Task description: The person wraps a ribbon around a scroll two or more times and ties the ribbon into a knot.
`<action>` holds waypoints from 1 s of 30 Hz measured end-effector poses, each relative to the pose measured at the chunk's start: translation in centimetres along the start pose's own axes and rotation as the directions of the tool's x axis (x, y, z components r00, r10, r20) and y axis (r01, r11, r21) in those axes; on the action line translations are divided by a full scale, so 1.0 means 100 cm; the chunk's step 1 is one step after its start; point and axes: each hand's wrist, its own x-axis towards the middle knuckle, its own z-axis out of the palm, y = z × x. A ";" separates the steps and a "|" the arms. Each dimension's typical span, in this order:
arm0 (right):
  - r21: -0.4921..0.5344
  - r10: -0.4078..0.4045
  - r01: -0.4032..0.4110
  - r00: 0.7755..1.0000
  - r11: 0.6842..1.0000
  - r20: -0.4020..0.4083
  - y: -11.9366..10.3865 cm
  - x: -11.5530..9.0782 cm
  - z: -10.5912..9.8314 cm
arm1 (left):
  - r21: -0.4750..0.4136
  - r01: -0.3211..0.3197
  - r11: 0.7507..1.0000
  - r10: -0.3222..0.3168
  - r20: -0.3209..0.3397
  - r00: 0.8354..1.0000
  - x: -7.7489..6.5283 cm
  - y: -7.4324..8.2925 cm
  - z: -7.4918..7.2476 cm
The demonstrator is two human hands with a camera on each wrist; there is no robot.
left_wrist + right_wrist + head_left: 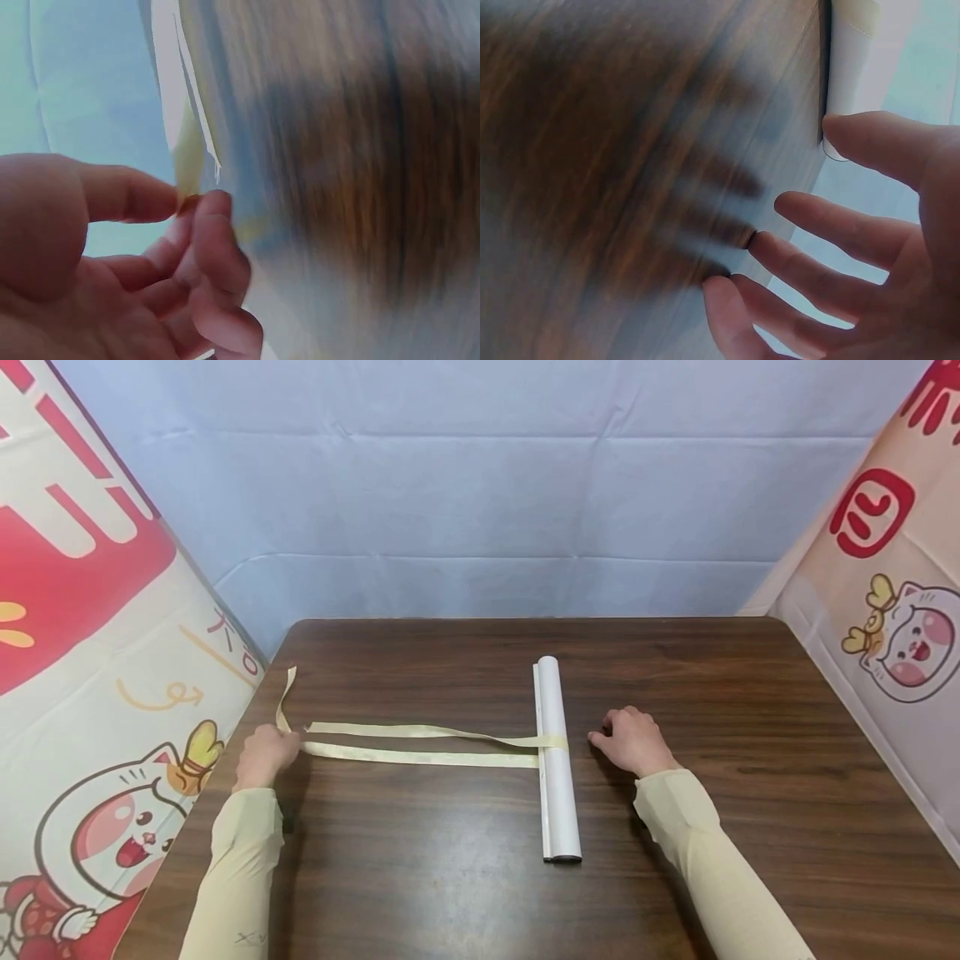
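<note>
A white roll (pixel 561 810), its near end dark-edged, lies lengthwise away from me on the table. Around its middle passes a pale yellow ribbon (pixel 420 758), whose two strands stretch to the left. My left hand (pixel 264 755) pinches the lower strand between thumb and fingers, and a loose tail sticks up beyond it. The left wrist view shows the ribbon (pixel 187 142) at the fingertips. The upper strand's end lies free, just right of that hand. To the right of the roll, apart from it, is my right hand (pixel 633 742), fingers relaxed and holding nothing.
The brown wood-grain table (pixel 420 893) has its far edge along a pale blue cloth backdrop (pixel 465 510). Printed cartoon cloths stand on the left (pixel 112 635) and on the right (pixel 900 610), close to the table's sides.
</note>
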 end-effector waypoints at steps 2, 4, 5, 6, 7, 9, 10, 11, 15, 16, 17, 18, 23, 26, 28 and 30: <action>0.002 -0.002 0.002 1.000 1.000 -0.001 0.000 0.000 0.000 | -0.038 -0.034 0.999 0.033 -0.042 0.999 0.001 0.001 0.001; 0.005 -0.004 0.004 1.000 1.000 -0.002 0.001 0.000 0.000 | -0.090 -0.070 0.993 0.062 -0.084 0.995 0.002 0.002 0.002; 0.006 -0.005 0.005 1.000 1.000 -0.002 0.001 0.000 -0.001 | -0.120 -0.084 0.989 0.073 -0.097 0.993 0.001 0.003 0.002; 0.009 -0.006 0.006 1.000 1.000 0.002 0.001 0.000 -0.001 | -0.147 -0.097 0.984 0.082 -0.109 0.991 0.001 0.004 0.002; 0.011 -0.005 0.005 1.000 1.000 0.006 0.001 0.000 -0.001 | -0.169 -0.109 0.980 0.089 -0.119 0.989 0.001 0.006 0.002; 0.018 -0.001 0.001 1.000 1.000 0.015 0.002 0.001 -0.001 | -0.204 -0.126 0.971 0.100 -0.135 0.986 0.001 0.010 0.001; 0.022 0.000 0.000 1.000 1.000 0.022 0.002 0.001 -0.002 | -0.208 -0.140 0.968 0.111 -0.146 0.983 0.001 0.013 0.001; 0.026 0.001 -0.002 1.000 1.000 0.030 0.002 0.001 -0.003 | -0.215 -0.157 0.964 0.125 -0.156 0.980 0.001 0.016 0.000; 0.040 0.009 -0.011 0.999 0.999 0.053 0.001 0.001 -0.005 | -0.217 -0.213 0.953 0.171 -0.195 0.966 0.000 0.030 0.000; 0.042 0.009 -0.011 0.998 0.999 0.057 0.000 0.001 -0.006 | -0.218 -0.231 0.948 0.188 -0.201 0.961 -0.001 0.034 0.000; 0.044 0.008 -0.011 0.998 0.999 0.059 -0.001 0.001 -0.006 | -0.220 -0.242 0.945 0.198 -0.203 0.959 -0.002 0.038 0.000; 0.047 0.008 -0.011 0.998 0.999 0.061 -0.001 0.001 -0.007 | -0.220 -0.254 0.942 0.210 -0.205 0.956 -0.003 0.042 0.000; 0.073 0.009 -0.012 0.999 0.997 0.051 -0.004 0.001 -0.011 | -0.226 -0.316 0.921 0.273 -0.204 0.940 -0.008 0.060 0.004; 0.085 -0.003 0.002 1.000 0.996 0.015 -0.007 0.001 -0.012 | -0.225 -0.350 0.909 0.304 -0.216 0.928 -0.013 0.071 0.008; 0.091 -0.018 0.019 1.000 0.996 -0.012 -0.010 0.002 -0.012 | -0.237 -0.370 0.898 0.323 -0.215 0.922 -0.016 0.078 0.010; 0.105 -0.033 0.037 0.999 0.994 -0.041 -0.014 0.002 -0.011 | -0.255 -0.390 0.885 0.346 -0.199 0.917 -0.020 0.087 0.013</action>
